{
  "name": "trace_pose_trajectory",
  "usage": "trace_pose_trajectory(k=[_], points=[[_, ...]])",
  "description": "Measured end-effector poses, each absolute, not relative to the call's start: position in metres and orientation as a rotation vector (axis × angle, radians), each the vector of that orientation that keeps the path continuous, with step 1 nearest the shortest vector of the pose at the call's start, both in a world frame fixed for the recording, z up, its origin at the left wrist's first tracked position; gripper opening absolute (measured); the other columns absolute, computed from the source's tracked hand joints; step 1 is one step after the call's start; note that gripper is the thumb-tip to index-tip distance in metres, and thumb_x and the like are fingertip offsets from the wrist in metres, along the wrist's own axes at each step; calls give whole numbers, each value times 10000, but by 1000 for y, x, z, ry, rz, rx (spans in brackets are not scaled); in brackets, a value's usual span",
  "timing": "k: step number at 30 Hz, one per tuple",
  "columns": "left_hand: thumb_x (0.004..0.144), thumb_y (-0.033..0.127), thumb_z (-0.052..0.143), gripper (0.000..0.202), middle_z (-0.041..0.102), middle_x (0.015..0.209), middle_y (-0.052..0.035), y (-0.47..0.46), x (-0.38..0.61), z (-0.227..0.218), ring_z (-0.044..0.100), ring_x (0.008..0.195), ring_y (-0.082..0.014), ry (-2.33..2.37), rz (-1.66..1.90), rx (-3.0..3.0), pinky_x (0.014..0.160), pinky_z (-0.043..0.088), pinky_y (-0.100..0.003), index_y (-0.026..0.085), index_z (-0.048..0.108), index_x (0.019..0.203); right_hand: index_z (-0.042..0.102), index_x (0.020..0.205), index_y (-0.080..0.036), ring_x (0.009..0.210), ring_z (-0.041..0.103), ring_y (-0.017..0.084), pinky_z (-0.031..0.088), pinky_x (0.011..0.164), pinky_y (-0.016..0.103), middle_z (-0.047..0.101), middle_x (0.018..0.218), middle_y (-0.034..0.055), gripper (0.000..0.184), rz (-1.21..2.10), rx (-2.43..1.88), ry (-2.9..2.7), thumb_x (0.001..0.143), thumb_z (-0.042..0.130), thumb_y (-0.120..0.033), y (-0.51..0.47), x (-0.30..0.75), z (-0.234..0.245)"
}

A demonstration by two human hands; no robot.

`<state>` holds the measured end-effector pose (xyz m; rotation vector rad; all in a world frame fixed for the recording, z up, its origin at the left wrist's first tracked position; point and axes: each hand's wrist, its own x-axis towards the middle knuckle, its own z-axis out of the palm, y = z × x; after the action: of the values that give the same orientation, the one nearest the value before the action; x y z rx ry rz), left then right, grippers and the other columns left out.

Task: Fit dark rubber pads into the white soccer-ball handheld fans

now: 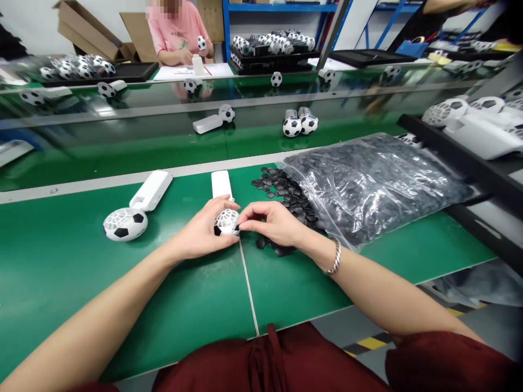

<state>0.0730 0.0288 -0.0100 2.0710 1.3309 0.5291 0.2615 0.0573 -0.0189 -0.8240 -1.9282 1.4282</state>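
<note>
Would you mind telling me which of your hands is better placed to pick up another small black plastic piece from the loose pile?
Right, I'd judge: the right hand sits beside the small black plastic pieces, while the left hand is wrapped around the white lattice ball.

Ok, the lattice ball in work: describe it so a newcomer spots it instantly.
On the green workbench, find the clear bag of black pieces and its loose pile. Just left of that pile, the white lattice ball sits in the left hand, right fingertips on it; the other lattice ball lies farther left, on its white handle.
</note>
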Motion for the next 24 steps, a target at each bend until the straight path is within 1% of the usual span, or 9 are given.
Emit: trace_pose_trajectory(k=[4, 7, 9, 12, 16, 18, 21, 24], points=[[682, 335, 630, 472, 439, 1305, -105, 29, 75, -11, 267, 1320, -272, 1317, 538, 2068, 1058, 257, -447, 212, 462, 1105, 614, 699, -152, 637, 513, 79, 430, 637, 226, 567, 711, -24, 48, 1324, -807, -1990, 713, 659, -162, 57, 259, -23], [700, 318, 613, 449, 426, 1312, -109, 28, 75, -12, 261, 1321, -266, 1308, 557, 2036, 1061, 244, -439, 206, 459, 1106, 599, 692, -152, 622, 490, 75, 419, 613, 220, 541, 707, -27, 62, 1294, -826, -1992, 715, 656, -160, 58, 259, -24], [710, 296, 598, 418, 441, 1288, -100, 27, 75, -12, 270, 1312, -259, 1300, 578, 2014, 1060, 239, -434, 207, 458, 1094, 585, 679, -152, 619, 481, 74, 410, 604, 215, 536, 699, -30, 80, 1306, -839, -1975, 711, 658, -160, 58, 259, -25], [708, 265, 590, 391, 472, 1229, -81, 26, 77, -12, 358, 1237, -257, 1297, 605, 2004, 1029, 276, -428, 210, 456, 1071, 565, 665, -149, 595, 461, 67, 394, 589, 209, 528, 662, -41, 104, 1388, -849, -1950, 694, 665, -152, 59, 257, -25], [689, 225, 596, 386, 511, 1121, -46, 26, 79, -11, 457, 1081, -239, 1282, 625, 2008, 953, 341, -403, 213, 462, 1051, 540, 640, -145, 555, 430, 59, 369, 557, 199, 503, 599, -58, 129, 1477, -878, -1910, 676, 663, -131, 60, 254, -24], [695, 220, 590, 383, 522, 1082, -37, 26, 80, -11, 475, 1032, -232, 1267, 627, 1969, 924, 356, -396, 211, 462, 1056, 542, 641, -145, 552, 433, 61, 359, 546, 198, 506, 597, -57, 126, 1452, -905, -1904, 674, 662, -130, 58, 253, -24], [697, 234, 590, 383, 521, 1070, -47, 26, 79, -13, 477, 1010, -235, 1265, 656, 1926, 910, 357, -403, 198, 465, 1057, 548, 653, -149, 543, 439, 64, 354, 537, 200, 520, 597, -56, 124, 1422, -945, -1911, 666, 671, -140, 55, 252, -26], [681, 245, 603, 391, 524, 1047, -56, 24, 79, -13, 484, 998, -239, 1273, 678, 1926, 897, 366, -402, 185, 473, 1044, 554, 666, -152, 557, 460, 68, 370, 551, 203, 538, 614, -52, 133, 1406, -896, -1940, 673, 682, -187, 57, 252, -30]])
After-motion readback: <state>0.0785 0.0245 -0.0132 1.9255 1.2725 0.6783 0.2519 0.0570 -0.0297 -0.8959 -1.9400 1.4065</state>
